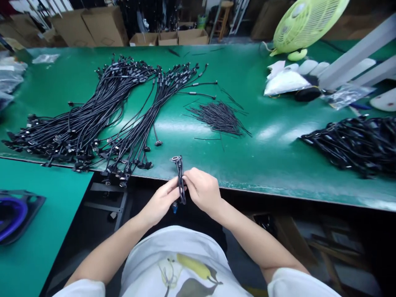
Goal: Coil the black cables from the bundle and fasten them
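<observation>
A black cable (180, 169), folded into a narrow coil, is held upright between both hands just off the table's front edge. Its flat panel connector sticks up at the top, and a blue-tipped plug hangs below. My left hand (159, 203) pinches the coil from the left. From the right, my right hand (202, 190) has thumb and fingers closed at the coil's middle; whether a thin tie is between them is too small to tell. Beyond lie a loose pile of thin black ties (218, 117) and two heaps of straight cables, one large (95, 107) and one smaller (161, 99).
Coiled cables (352, 144) are heaped on the green table (272, 165) at the right. A yellow-green fan (305, 24), white bags (286, 82) and a slanting grey post (359, 49) stand behind them. Cardboard boxes (103, 27) line the floor beyond. A purple ringed object (14, 216) lies at lower left.
</observation>
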`<state>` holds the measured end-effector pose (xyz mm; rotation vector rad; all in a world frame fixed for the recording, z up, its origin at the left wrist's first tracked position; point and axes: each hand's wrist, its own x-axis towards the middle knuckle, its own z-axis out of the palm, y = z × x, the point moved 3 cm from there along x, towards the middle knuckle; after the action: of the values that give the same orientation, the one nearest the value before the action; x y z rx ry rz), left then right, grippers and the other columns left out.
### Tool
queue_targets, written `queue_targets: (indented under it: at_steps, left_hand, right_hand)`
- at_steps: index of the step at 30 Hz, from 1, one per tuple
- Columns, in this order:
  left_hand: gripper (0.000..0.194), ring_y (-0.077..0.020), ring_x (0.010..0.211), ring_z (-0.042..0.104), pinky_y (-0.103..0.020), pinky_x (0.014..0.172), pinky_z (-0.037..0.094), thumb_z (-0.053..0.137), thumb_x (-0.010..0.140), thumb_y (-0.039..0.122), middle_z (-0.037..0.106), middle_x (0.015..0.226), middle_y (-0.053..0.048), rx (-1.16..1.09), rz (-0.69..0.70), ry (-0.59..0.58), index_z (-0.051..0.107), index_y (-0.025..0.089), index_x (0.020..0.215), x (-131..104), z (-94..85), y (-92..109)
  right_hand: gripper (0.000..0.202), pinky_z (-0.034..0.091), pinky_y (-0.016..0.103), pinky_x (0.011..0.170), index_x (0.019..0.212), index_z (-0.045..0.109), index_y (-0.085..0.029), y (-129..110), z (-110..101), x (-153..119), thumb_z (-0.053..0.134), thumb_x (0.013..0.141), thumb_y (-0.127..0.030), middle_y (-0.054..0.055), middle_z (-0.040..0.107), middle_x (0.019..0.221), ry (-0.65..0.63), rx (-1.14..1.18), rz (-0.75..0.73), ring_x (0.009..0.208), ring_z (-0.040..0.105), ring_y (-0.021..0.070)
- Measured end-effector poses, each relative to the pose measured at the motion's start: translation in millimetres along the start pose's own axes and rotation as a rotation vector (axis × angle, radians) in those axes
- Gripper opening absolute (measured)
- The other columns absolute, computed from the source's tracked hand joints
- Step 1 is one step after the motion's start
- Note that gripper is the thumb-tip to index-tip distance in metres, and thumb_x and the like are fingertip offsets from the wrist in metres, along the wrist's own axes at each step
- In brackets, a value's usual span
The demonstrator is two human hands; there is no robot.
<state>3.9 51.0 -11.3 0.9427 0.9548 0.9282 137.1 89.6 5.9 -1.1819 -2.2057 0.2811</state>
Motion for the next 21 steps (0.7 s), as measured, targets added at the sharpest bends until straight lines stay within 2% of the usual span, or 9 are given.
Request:
queue_targets:
  at_steps: [3,6,9,11,13,14,16,20,21]
  left_hand:
    - [0.046,-0.0251,0.137,0.04,-0.037,0.115,0.027,0.051,0.092,0.043,0.053,0.141,-0.008,0.174,0.061,0.155,0.056,0.021,0.132,5,3.1,-4]
    - [0.05,-0.0234,0.143,0.03,-0.038,0.119,0.021,0.044,0.096,0.041,0.041,0.151,-0.01,0.387,0.191,0.214,0.045,0.021,0.141,13,6.2,-10]
    - [0.056,-0.0251,0.146,0.025,-0.044,0.12,0.018,0.044,0.096,0.035,0.031,0.156,-0.015,0.633,0.299,0.16,0.031,0.019,0.149,20,14.8,-15]
    - [0.061,-0.0282,0.144,0.028,-0.049,0.118,0.023,0.046,0.095,0.034,0.031,0.155,-0.017,0.79,0.291,0.068,0.026,0.018,0.151,20,20.1,-17]
    - [0.062,-0.03,0.142,0.033,-0.051,0.115,0.028,0.05,0.093,0.034,0.034,0.154,-0.015,0.942,0.281,-0.056,0.029,0.023,0.15,20,18.9,-18]
    - [0.059,-0.0293,0.142,0.033,-0.05,0.115,0.03,0.05,0.093,0.033,0.035,0.155,-0.011,1.006,0.284,-0.124,0.032,0.027,0.149,21,15.0,-18]
    - [0.053,-0.0271,0.137,0.043,-0.046,0.111,0.039,0.05,0.092,0.032,0.043,0.151,-0.004,1.06,0.317,-0.185,0.04,0.034,0.144,22,1.1,-18]
    - [0.039,-0.0262,0.125,0.056,-0.044,0.106,0.046,0.051,0.091,0.037,0.06,0.135,0.001,1.061,0.305,-0.096,0.057,0.037,0.13,21,-25.6,-21]
    - [0.036,-0.0258,0.124,0.057,-0.043,0.106,0.046,0.05,0.091,0.038,0.061,0.133,0.002,1.046,0.297,-0.057,0.059,0.037,0.127,19,-28.4,-22]
  right_hand:
    - [0.032,0.04,0.026,0.067,0.09,0.059,-0.019,0,3,1,0.03,0.1,-0.027,0.005,0.063,0.08,-0.046,0.068,0.086,0.071,0.057,0.0155]
    - [0.03,0.046,0.031,0.077,0.119,0.051,-0.016,-2,8,-4,0.034,0.098,-0.031,0.011,0.065,0.104,-0.085,0.227,0.136,0.091,0.062,0.0205]
    - [0.035,0.049,0.033,0.079,0.128,0.041,-0.016,1,9,-14,0.04,0.096,-0.03,0.013,0.064,0.113,-0.081,0.434,0.24,0.095,0.064,0.021]
    - [0.027,0.048,0.029,0.072,0.12,0.047,-0.017,15,5,-18,0.036,0.097,-0.027,0.007,0.067,0.099,-0.081,0.494,0.316,0.083,0.065,0.0173]
    - [0.022,0.045,0.024,0.067,0.107,0.054,-0.019,47,-11,-19,0.035,0.098,-0.026,0.0,0.065,0.079,-0.055,0.458,0.379,0.069,0.062,0.0133]
    - [0.022,0.044,0.023,0.067,0.101,0.056,-0.019,71,-26,-19,0.036,0.098,-0.027,-0.002,0.063,0.073,-0.01,0.405,0.409,0.065,0.06,0.0118]
    - [0.022,0.043,0.021,0.07,0.093,0.059,-0.019,126,-73,-23,0.04,0.097,-0.03,-0.003,0.063,0.072,0.151,0.217,0.475,0.067,0.059,0.0104]
    - [0.031,0.039,0.022,0.079,0.089,0.066,-0.014,233,-198,-40,0.044,0.095,-0.036,0.005,0.067,0.092,0.47,-0.443,0.649,0.086,0.057,0.0115]
    - [0.034,0.038,0.024,0.081,0.09,0.066,-0.011,255,-224,-44,0.044,0.095,-0.037,0.009,0.066,0.094,0.501,-0.51,0.69,0.089,0.055,0.013]
